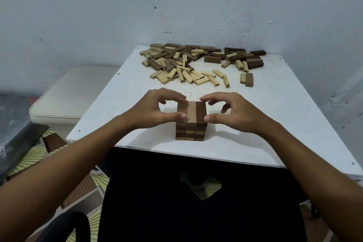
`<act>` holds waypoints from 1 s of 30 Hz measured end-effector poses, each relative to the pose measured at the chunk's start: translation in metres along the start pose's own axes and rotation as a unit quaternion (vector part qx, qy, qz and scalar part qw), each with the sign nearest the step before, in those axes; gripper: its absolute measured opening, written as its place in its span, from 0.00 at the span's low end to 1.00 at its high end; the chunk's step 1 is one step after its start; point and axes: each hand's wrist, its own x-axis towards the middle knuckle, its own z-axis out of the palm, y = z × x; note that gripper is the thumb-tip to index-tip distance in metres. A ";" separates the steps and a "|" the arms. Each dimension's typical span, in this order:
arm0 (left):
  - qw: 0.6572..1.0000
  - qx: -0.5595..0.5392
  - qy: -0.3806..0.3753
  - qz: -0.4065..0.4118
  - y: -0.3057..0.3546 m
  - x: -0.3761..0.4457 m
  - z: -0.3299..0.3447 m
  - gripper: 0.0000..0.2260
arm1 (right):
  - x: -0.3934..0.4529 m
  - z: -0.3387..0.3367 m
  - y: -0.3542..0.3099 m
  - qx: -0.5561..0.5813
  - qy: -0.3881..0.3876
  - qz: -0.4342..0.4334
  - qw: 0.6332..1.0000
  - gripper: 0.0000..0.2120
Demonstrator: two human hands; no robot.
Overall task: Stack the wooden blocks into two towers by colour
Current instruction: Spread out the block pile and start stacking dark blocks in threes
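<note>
A short tower of brown wooden blocks [191, 122] stands near the front of the white table [275, 120], several layers high, its top layer three blocks side by side. My left hand [157, 110] touches the top layer's left side with thumb and fingertips. My right hand [229, 113] touches its right side the same way. Both hands press the top layer from either side; neither lifts a block. A loose heap of light and dark blocks [198, 63] lies at the back of the table.
The table stands in a corner of white walls [98, 15]. A cream cushioned seat [74, 94] is to the left, lower than the table. Patterned flooring [35, 155] shows beneath. My dark-clothed lap fills the lower middle.
</note>
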 end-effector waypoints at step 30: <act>0.988 0.113 0.108 -0.011 -0.077 0.102 -0.034 0.28 | 0.118 -0.013 0.042 -0.023 0.089 0.025 0.995 0.16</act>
